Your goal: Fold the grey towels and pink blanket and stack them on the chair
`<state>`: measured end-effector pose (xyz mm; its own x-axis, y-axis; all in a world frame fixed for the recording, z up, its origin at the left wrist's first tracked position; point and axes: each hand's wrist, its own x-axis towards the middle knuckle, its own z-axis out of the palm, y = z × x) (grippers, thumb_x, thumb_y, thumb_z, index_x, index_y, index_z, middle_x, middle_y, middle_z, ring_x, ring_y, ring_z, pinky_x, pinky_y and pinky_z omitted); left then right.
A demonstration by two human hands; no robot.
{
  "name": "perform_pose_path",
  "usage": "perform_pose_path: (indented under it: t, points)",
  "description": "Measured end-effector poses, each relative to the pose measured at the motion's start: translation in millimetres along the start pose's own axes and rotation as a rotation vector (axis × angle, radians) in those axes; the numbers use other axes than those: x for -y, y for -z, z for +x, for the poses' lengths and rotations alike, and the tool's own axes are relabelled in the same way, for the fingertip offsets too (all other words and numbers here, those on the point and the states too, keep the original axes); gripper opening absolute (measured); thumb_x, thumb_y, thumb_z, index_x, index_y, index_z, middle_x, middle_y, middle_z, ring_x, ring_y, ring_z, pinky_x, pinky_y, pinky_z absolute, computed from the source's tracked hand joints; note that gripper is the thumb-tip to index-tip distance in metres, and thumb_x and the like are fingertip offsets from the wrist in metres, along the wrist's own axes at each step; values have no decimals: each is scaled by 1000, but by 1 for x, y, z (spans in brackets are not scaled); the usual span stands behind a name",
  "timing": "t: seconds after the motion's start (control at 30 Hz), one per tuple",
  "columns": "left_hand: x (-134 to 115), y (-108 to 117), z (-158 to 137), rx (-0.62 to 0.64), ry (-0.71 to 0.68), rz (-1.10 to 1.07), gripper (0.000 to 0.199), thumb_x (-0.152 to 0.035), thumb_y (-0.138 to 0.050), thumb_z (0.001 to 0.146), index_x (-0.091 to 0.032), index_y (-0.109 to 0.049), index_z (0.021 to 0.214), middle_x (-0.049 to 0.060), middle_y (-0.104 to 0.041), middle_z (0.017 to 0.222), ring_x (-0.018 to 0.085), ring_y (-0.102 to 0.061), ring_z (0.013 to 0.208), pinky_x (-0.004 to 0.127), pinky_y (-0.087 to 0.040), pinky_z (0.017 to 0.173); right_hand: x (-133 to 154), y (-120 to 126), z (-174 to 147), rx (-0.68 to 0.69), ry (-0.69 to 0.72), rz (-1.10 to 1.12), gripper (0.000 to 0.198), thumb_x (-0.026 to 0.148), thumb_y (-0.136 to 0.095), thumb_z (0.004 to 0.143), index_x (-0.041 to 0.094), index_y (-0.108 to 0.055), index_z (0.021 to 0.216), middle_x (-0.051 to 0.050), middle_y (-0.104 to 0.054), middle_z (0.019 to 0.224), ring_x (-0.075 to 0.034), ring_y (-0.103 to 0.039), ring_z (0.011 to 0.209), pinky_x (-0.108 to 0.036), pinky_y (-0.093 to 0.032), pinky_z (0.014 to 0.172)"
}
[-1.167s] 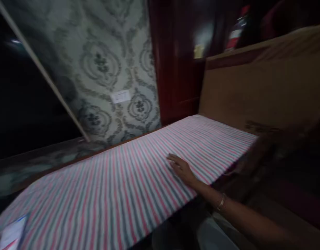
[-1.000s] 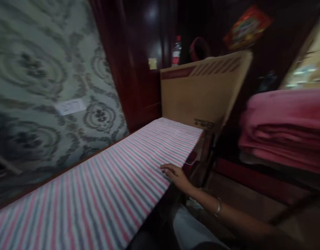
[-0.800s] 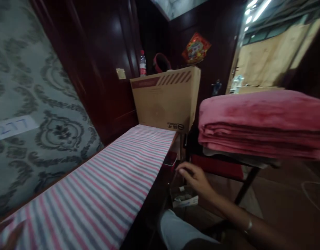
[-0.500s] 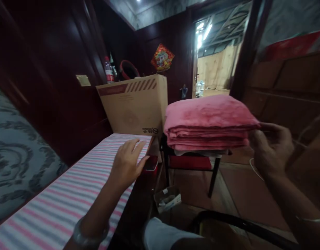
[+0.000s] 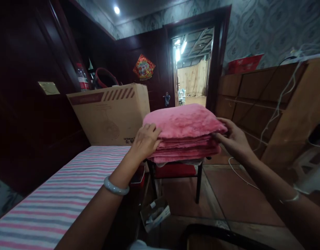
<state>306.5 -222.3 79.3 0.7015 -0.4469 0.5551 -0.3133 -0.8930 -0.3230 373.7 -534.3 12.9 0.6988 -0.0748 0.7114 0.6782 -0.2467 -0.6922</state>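
A folded pink blanket [image 5: 183, 121] of soft plush cloth lies in several layers on a chair with a red seat [image 5: 172, 170] and dark legs. At its left front corner, my left hand [image 5: 146, 139] has its fingers curled over the top layer, thumb lower against the side. My right hand [image 5: 232, 139] pinches the right corner of the upper layers between fingers and thumb. A pale cloth edge [image 5: 193, 161] shows under the pile. The blanket's far side is hidden.
A striped sheet [image 5: 71, 187] covers the bed at left, with a large cardboard box [image 5: 110, 118] at its far end. On the floor sits a small open carton [image 5: 155, 213]. Wooden cabinets [image 5: 264, 93] with hanging white cables stand right. A doorway [image 5: 192, 73] opens behind the chair.
My left hand has moved from above the striped sheet onto the blanket's left corner. My right hand stays at the right corner. The view has shifted right.
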Motion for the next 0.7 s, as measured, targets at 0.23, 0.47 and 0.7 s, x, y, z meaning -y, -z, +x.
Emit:
perform_pose_path:
  t: [0.23,0.47,0.7]
  points:
    - [12,-19,12,-209,377,-562,11,-18,-53,84,-18,-63,89,7,-67,88,22,-61,85,37,-49,84,42,-84,99,-146,152,235,31,23,-52,84,20,-61,113,-5,-67,102,-20,-65,94,-37,-59,81]
    - [53,-10,-24,-744,737,-1532,39,-44,-80,62,-19,-67,89,5,-74,86,24,-69,91,38,-54,89,187,-241,138,107,356,171,37,14,-31,99,13,-46,133,-6,-65,123,-8,-54,120,-34,-44,110]
    - [90,61,-109,-1238,979,-1256,5,-22,-57,77,-22,-61,79,3,-74,87,21,-68,106,39,-52,101,279,-296,32,794,669,403,45,19,-37,101,25,-40,145,13,-68,123,1,-62,111,-14,-48,97]
